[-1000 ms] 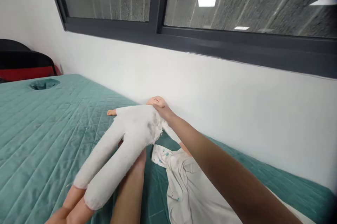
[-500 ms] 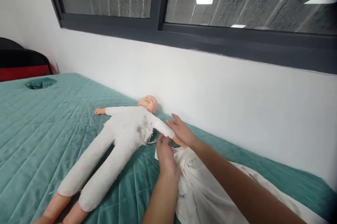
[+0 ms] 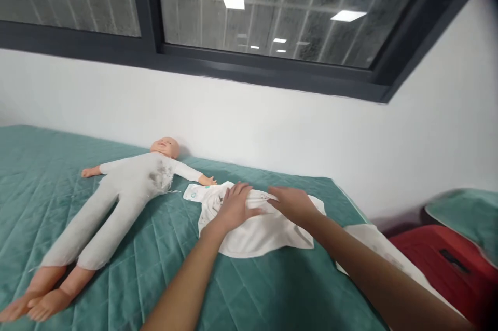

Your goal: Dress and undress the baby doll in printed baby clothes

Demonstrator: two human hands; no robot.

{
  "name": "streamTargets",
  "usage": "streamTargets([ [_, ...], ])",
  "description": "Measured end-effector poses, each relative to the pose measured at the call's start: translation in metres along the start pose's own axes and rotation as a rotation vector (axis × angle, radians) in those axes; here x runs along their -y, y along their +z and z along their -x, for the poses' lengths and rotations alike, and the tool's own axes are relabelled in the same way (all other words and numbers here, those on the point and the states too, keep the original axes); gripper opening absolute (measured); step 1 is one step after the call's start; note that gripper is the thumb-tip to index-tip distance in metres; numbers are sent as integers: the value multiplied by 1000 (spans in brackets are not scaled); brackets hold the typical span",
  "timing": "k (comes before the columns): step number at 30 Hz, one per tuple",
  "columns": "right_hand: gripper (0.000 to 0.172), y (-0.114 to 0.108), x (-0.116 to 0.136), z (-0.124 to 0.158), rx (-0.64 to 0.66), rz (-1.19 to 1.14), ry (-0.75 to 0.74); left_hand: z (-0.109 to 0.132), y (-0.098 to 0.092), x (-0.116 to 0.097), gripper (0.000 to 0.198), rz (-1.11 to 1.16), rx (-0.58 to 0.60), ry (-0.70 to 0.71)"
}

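Observation:
A baby doll (image 3: 116, 196) with a white cloth body lies on its back on the teal quilted bed (image 3: 272, 289), head near the wall, arms spread. To its right a white garment (image 3: 257, 232) lies on the quilt, with a small white printed piece (image 3: 193, 193) at its left end. My left hand (image 3: 233, 206) rests on the garment's left part, fingers bent and gathering the cloth. On the upper middle of the garment my right hand (image 3: 293, 204) presses, fingers curled over the fabric. Neither hand touches the doll.
A white wall runs along the bed's far side under a dark-framed window (image 3: 249, 25). Another white cloth (image 3: 373, 248) lies at the bed's right edge. Beyond that edge stands a red object (image 3: 439, 263) with a teal cushion (image 3: 467, 211) behind it.
Both hands have left the doll, which now lies flat on the quilt, and moved right onto the white garment. The view has swung to the right.

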State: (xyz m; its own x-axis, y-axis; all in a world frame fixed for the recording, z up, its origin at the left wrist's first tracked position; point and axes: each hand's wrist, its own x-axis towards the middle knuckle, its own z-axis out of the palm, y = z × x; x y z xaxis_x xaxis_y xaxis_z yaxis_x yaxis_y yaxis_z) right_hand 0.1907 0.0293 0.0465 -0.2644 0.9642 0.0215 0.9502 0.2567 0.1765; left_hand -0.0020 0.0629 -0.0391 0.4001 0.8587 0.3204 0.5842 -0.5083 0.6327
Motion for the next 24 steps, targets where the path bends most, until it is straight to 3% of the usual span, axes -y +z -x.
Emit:
streamTargets([
  [2,14,-24,4,21,-13,22,-69,18,2,-15,45,-134,140,38],
  [5,14,-62,5,56,-63,-85,-134,45,-12,-35,19,-250,129,-20],
  [9,17,-108,4,108,-263,-407,-1,75,-67,-61,12,-320,-138,-27],
  [11,26,-120,9,132,-251,-597,93,91,-96,-81,11,-240,-338,-1],
  [13,49,-117,24,152,-75,-801,75,113,-114,-108,11,-37,-541,-3],
  [15,66,-102,48,170,149,-986,-46,143,-116,-139,11,212,-692,-15],
  [16,66,-92,63,179,216,-1070,-115,162,-111,-153,12,304,-720,10],
  [18,51,-71,96,196,243,-1232,-221,202,-95,-174,19,452,-679,170],
  [20,36,-55,129,214,205,-1424,-235,243,-76,-180,43,431,-595,266],
  [22,29,-48,159,231,145,-1615,-159,280,-62,-174,62,300,-519,225],
  [24,29,-48,186,246,141,-1783,-78,311,-57,-159,62,298,-450,85],
])
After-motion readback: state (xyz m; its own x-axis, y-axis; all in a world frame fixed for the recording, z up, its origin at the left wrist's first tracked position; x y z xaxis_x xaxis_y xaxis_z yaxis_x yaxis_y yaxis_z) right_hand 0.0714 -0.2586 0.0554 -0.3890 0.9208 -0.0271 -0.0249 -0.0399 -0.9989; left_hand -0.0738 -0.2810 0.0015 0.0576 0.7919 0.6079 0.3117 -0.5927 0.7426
